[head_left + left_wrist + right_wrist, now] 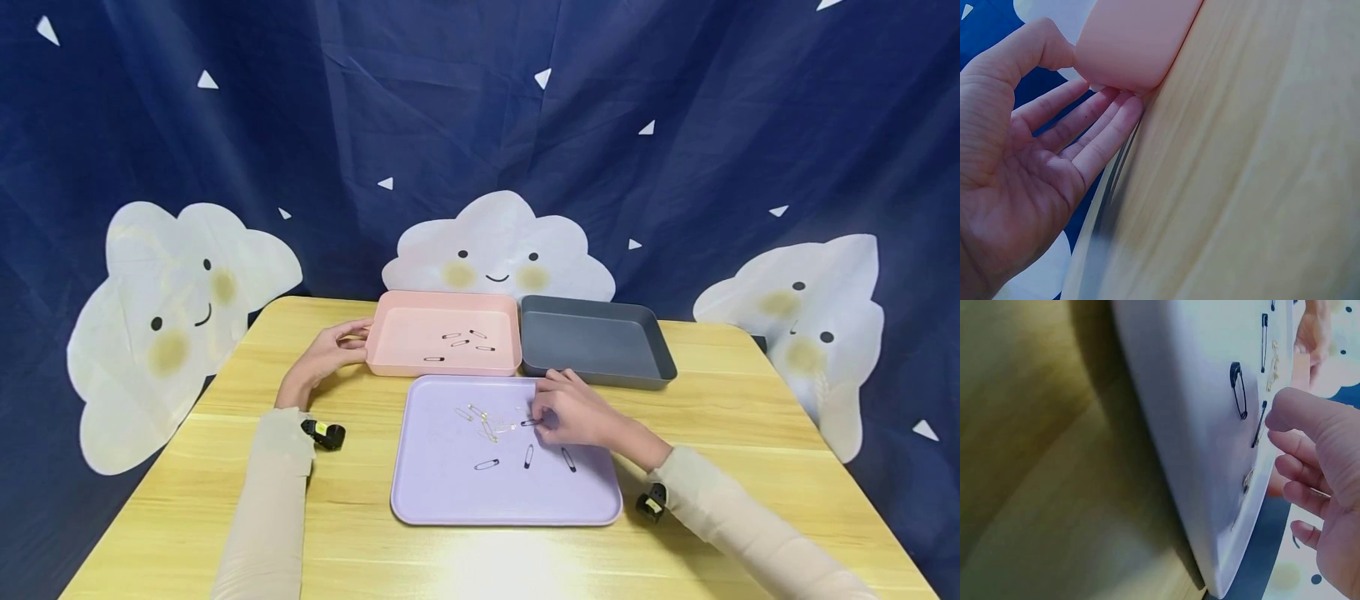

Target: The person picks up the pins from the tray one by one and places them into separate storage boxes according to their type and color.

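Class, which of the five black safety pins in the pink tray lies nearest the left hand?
The leftmost black safety pin, close to the pink tray's near wall; the other four lie farther right and back.

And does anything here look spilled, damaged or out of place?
Nothing stands out. The pink tray and dark tray sit flat behind the purple tray, and every visible safety pin is within or over a tray. Fine damage to the pins can't be judged.
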Demonstrator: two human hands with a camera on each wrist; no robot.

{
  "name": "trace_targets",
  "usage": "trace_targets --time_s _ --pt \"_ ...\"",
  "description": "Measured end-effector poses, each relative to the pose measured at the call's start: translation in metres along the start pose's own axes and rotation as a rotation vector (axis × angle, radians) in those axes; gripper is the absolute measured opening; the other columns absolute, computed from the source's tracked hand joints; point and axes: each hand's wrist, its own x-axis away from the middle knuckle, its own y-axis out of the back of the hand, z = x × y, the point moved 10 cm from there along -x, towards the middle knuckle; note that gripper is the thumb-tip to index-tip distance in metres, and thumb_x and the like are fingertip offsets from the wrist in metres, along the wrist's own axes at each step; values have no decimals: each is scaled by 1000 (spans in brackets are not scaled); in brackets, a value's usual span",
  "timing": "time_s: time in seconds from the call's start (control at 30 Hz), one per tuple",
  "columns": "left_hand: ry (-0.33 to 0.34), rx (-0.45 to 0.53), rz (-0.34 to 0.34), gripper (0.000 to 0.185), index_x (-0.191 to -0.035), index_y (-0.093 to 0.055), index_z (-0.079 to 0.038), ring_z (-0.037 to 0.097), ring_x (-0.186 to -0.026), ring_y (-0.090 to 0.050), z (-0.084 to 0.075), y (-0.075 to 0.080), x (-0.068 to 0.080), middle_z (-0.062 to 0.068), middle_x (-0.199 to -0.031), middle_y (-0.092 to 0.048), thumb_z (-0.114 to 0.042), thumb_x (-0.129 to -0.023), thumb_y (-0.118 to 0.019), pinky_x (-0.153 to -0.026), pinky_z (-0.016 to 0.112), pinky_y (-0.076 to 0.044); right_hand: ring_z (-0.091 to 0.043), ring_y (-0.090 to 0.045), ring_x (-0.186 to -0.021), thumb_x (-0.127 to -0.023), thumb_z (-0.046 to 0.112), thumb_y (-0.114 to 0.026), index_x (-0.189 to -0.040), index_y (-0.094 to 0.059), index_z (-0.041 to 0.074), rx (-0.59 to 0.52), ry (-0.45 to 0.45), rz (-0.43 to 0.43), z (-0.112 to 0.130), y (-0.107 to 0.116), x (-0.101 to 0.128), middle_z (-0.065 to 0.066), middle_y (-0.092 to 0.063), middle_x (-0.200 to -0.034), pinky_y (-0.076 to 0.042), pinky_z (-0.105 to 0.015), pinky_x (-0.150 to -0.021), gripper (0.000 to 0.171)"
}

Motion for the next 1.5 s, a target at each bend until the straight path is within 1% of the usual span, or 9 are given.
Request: trace_targets --time_s 0.1,0.27,0.47,0.73,0.87,1.03,1.17,1.33,1.5 --pt "-1 2 4 68 -154 -40 3 51 -133 -49 -1 -1 1 33 -145 -48 2 -90 -66 -88 12 -52 -13 -43 -83 -69 19 -80 -73 -68 19 14 -2 39 2 -3 -3 8 -56 -82 -35 -32 -78 13" --pt "-3 3 8 69 -154 -39 2 50 -133 -50 -2 -2 1 33 -145 -48 2 -91 -65 -89 13 -52 -13 -43 -83 -66 18 -80 -72 -67 20 48 -9 65 2 -6 -5 7 -57 -81 -35 -31 -78 14" --pt "4 4 10 69 -154 -39 2 49 -133 -50 -1 -2 1 33 -146 -48 2 -90 -65 -88 12 -52 -14 -43 -83 -67 19 -80 -74 -67 20 43 -27 91 0 -9 -7 8 -55 -81 -32 -31 -77 15" --pt "5 5 13 69 -154 -38 3 50 -133 -49 -1 -2 1 34 -146 -47 3 -90 -64 -88 12 -51 -12 -43 -82 -67 19 -78 -69 -63 24 59 -34 135 -1 -13 -6 12 -51 -76 -33 -30 -78 16" --pt "6 6 11 69 -154 -38 3 50 -133 -49 -1 -2 1 34 -146 -46 3 -90 -64 -88 12 -51 -12 -43 -81 -65 20 -78 -68 -62 23 72 -16 133 1 -12 -4 12 -52 -74 -33 -29 -77 16" --pt "-3 -3 6 68 -154 -39 4 48 -131 -51 -1 -1 1 35 -146 -46 4 -91 -64 -88 11 -51 -11 -42 -80 -64 19 -79 -67 -62 22 61 -4 122 4 -9 -3 11 -54 -73 -32 -29 -76 17" --pt "-4 -7 4 67 -153 -39 5 46 -130 -52 -1 -1 1 35 -146 -46 4 -91 -64 -88 11 -51 -11 -43 -80 -65 18 -79 -67 -63 22 61 -7 136 6 -8 -3 10 -55 -73 -33 -29 -76 16" --pt "5 1 5 68 -154 -39 4 50 -132 -49 -1 -1 1 34 -146 -46 4 -91 -64 -88 11 -51 -11 -44 -80 -64 21 -79 -66 -64 23 72 11 132 8 -8 -2 11 -56 -73 -34 -30 -76 16" --pt "5 4 4 69 -154 -39 4 51 -133 -49 -2 -2 1 34 -146 -47 4 -90 -65 -88 11 -51 -12 -45 -80 -65 24 -79 -66 -64 24 82 12 140 8 -10 -2 13 -57 -74 -35 -31 -77 15"
